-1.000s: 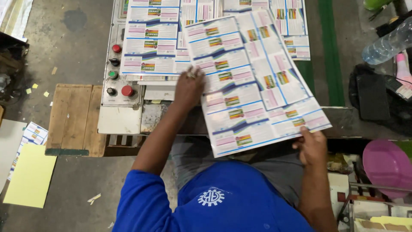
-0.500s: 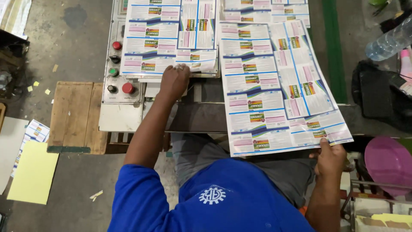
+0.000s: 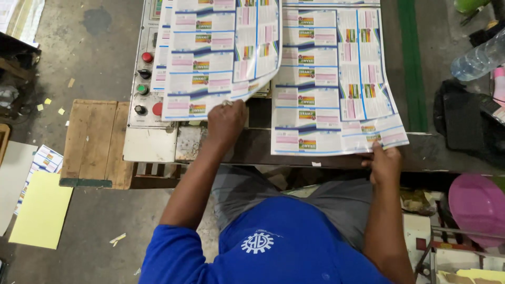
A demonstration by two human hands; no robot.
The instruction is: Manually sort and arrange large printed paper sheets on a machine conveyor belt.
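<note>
The left hand gripped the near edge of a lifted printed sheet, which curved above the control panel. The right hand pinched the near corner of a second printed sheet lying flat on the machine table.

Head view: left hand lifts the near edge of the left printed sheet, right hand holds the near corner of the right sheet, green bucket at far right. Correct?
Not quite. In the head view the bucket at far right is pink, not green. The left hand lifting the left printed sheet and the right hand on the right sheet are as stated.
</note>
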